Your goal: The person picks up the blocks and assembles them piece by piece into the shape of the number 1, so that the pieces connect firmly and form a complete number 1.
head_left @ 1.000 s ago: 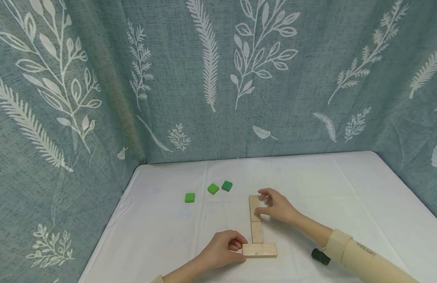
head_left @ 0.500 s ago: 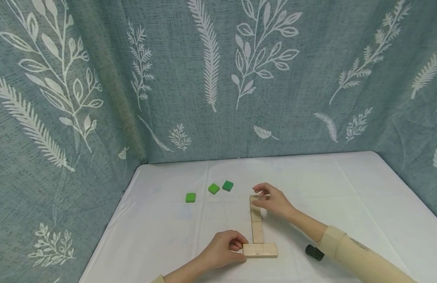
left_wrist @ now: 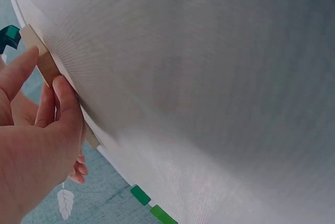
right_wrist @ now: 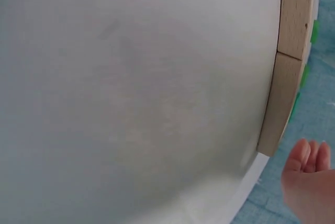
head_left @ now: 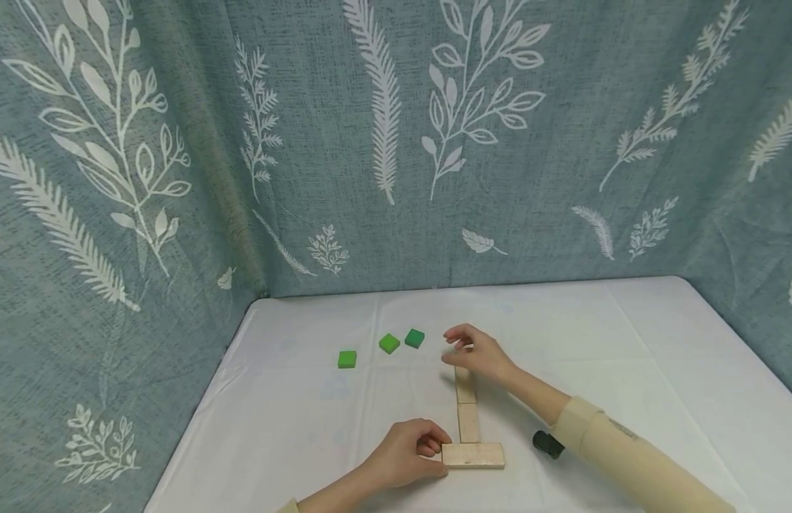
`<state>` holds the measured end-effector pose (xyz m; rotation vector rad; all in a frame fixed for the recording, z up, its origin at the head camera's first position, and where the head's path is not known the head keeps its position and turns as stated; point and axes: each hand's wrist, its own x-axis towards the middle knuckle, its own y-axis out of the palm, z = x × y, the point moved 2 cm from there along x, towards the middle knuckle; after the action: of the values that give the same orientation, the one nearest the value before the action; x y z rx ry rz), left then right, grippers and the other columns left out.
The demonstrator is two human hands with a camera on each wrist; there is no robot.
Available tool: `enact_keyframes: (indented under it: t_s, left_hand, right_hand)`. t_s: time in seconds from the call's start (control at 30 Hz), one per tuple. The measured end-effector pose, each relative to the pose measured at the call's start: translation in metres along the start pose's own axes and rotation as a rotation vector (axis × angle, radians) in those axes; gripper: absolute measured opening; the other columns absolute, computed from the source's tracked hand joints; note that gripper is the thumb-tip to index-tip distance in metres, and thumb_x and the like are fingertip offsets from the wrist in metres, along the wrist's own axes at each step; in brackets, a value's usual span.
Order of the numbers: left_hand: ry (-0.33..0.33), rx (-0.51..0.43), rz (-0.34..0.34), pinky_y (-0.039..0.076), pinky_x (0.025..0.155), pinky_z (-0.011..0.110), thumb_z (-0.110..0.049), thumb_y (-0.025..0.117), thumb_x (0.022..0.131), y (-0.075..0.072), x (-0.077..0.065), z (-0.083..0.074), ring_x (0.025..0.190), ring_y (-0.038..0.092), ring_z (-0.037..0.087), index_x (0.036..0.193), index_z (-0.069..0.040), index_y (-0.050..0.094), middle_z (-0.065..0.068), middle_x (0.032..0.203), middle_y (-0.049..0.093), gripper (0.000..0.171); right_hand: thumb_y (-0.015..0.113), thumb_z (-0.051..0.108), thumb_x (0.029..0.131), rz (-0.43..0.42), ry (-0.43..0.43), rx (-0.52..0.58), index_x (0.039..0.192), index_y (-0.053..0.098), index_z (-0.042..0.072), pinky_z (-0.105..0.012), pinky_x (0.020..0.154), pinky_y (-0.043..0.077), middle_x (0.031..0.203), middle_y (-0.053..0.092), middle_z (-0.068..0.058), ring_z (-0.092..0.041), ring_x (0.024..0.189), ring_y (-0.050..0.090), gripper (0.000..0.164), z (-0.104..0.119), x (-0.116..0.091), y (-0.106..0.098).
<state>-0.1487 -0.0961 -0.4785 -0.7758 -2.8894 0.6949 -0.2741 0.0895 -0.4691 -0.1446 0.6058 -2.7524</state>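
Three pale wooden blocks lie on the white table in a T shape. The near block [head_left: 474,456] lies crosswise. Behind it, the middle block [head_left: 468,424] and the far block [head_left: 465,388] run away in a line, ends touching. My left hand [head_left: 405,452] pinches the near block's left end between thumb and fingers; the left wrist view shows the fingertips against that wooden block [left_wrist: 42,56]. My right hand [head_left: 479,354] hovers over the far block's far end, fingers loosely bent with nothing between them. In the right wrist view, the right hand [right_wrist: 309,182] is apart from the blocks.
Two light green blocks [head_left: 347,359] [head_left: 389,343] and a darker green block [head_left: 415,338] lie left of my right hand. A short black cylinder [head_left: 547,444] is beside the right sleeve [head_left: 594,427]. A patterned curtain [head_left: 370,235] stands behind the white table [head_left: 293,427].
My right hand has moved from beside the far block, left and away from me, to above its far end. My left hand and the wooden blocks stay where they were.
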Motion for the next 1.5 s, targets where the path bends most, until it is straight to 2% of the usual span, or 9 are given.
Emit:
enact_keyframes:
  t_s: [0.37,0.5,0.6,0.7,0.9,1.17,1.5]
  left_hand:
    - [0.012,-0.009,0.006,0.052,0.072,0.019,-0.001,0.082,0.072,0.000,0.000,0.001,0.076,0.057,0.004,0.096,-0.005,0.069,-0.005,0.083,0.061,0.027]
    - [0.007,-0.012,0.004,0.052,0.072,0.018,-0.001,0.082,0.072,0.000,-0.001,0.001,0.076,0.057,0.004,0.096,-0.005,0.069,-0.005,0.082,0.061,0.027]
    - [0.000,-0.016,0.004,0.051,0.071,0.018,-0.001,0.082,0.073,0.000,-0.001,0.001,0.075,0.057,0.004,0.096,-0.005,0.069,-0.005,0.082,0.060,0.027]
    - [0.004,-0.021,0.006,0.051,0.072,0.018,-0.001,0.082,0.073,0.000,-0.001,0.001,0.075,0.057,0.004,0.096,-0.004,0.069,-0.006,0.082,0.060,0.026]
    - [0.018,-0.024,0.006,0.052,0.072,0.019,0.000,0.082,0.073,0.000,0.000,0.001,0.076,0.057,0.004,0.096,-0.004,0.069,-0.006,0.082,0.060,0.027]
    - [0.028,-0.015,0.000,0.052,0.072,0.019,0.000,0.082,0.072,0.000,-0.001,0.000,0.076,0.056,0.004,0.096,-0.003,0.069,-0.005,0.082,0.060,0.027]
    - [0.020,-0.021,-0.008,0.053,0.072,0.019,0.001,0.082,0.072,0.000,-0.002,0.001,0.076,0.056,0.003,0.096,-0.003,0.069,-0.005,0.083,0.059,0.027]
  right_hand:
    - [0.072,0.018,0.087,0.015,-0.006,-0.044,0.122,0.060,0.007,-0.041,0.088,0.047,0.118,0.063,-0.011,-0.024,0.105,0.055,0.039,-0.006,0.021,0.008]
    - [0.073,0.020,0.087,0.036,-0.056,-0.059,0.122,0.060,0.006,-0.043,0.090,0.047,0.117,0.063,-0.011,-0.026,0.105,0.056,0.040,-0.004,0.027,0.011]
    - [0.074,0.022,0.086,0.056,-0.120,-0.098,0.120,0.060,0.004,-0.038,0.086,0.049,0.114,0.063,-0.011,-0.023,0.100,0.056,0.040,0.000,0.031,0.013]
    - [0.075,0.019,0.086,0.071,-0.149,-0.136,0.119,0.060,0.002,-0.036,0.083,0.049,0.112,0.062,-0.011,-0.022,0.098,0.056,0.041,0.002,0.036,0.015]
    - [0.074,0.011,0.085,0.102,-0.098,-0.196,0.122,0.059,0.000,-0.039,0.087,0.048,0.115,0.061,-0.012,-0.026,0.103,0.056,0.041,0.002,0.049,0.019]
    - [0.073,0.009,0.086,0.115,-0.046,-0.219,0.124,0.059,0.001,-0.043,0.095,0.046,0.116,0.060,-0.014,-0.030,0.109,0.055,0.042,0.008,0.057,0.026]
    - [0.074,0.010,0.085,0.143,-0.088,-0.298,0.125,0.059,0.001,-0.042,0.094,0.046,0.114,0.059,-0.015,-0.030,0.106,0.055,0.044,0.010,0.064,0.034]
